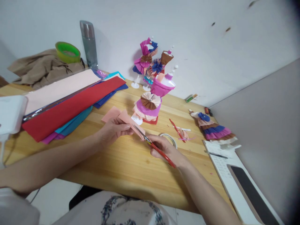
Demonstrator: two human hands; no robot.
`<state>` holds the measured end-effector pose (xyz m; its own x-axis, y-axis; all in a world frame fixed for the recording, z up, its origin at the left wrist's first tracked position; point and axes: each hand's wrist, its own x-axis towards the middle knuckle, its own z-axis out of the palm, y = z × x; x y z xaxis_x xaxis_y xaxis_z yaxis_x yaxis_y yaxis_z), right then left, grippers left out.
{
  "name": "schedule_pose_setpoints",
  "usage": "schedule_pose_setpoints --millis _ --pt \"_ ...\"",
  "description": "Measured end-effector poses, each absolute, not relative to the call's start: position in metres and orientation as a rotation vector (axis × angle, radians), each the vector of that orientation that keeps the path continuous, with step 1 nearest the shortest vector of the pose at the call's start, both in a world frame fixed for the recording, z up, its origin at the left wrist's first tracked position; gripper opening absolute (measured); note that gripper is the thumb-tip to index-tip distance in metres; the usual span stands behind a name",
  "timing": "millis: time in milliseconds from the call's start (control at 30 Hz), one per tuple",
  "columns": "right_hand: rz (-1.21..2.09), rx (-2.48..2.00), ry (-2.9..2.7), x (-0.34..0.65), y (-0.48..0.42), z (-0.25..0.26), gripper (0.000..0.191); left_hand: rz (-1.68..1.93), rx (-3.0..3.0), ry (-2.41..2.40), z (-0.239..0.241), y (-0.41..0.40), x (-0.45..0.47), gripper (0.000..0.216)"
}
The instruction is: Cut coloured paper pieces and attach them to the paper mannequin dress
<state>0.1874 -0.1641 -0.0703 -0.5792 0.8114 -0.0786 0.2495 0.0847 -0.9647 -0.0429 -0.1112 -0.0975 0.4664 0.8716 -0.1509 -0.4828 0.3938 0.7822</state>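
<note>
Pinched in my left hand (116, 128) is a folded piece of peach crepe paper (128, 118), part of it showing behind my fingers. My right hand (164, 146) grips a pair of red-handled scissors (161, 153), whose metal blades lie along the paper's lower edge. Just beyond my hands stands a miniature dress form (161, 87) in a pink bodice and a layered skirt with a pleated brown and cream rosette (150, 100). A roll of tape (172, 139) lies on the table, partly hidden by my right hand.
Stacked crepe paper, red (77, 107) on top, lies at left near a white charger (11, 114). More decorated forms (145, 59) and a steel bottle (89, 43) stand along the wall. Paper scraps (182, 132), a paper dress (214, 126) and a phone (253, 193) lie to the right.
</note>
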Motion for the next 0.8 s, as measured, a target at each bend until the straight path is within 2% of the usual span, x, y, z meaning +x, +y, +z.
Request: schedule_pose_setpoints --millis 300,500,800 --pt "1.479 -1.061 -1.914 0.185 -0.161 -0.074 0.054 0.917 0.797 0.647 -0.090 -0.113 -0.045 0.018" --pt "1.544 -0.997 -1.875 0.187 -0.161 -0.077 0.059 0.963 0.867 0.677 -0.099 -0.109 -0.045 0.025" --pt "1.553 -1.008 -1.830 0.187 -0.162 -0.086 0.055 0.940 0.956 0.695 -0.091 -0.110 -0.050 0.021"
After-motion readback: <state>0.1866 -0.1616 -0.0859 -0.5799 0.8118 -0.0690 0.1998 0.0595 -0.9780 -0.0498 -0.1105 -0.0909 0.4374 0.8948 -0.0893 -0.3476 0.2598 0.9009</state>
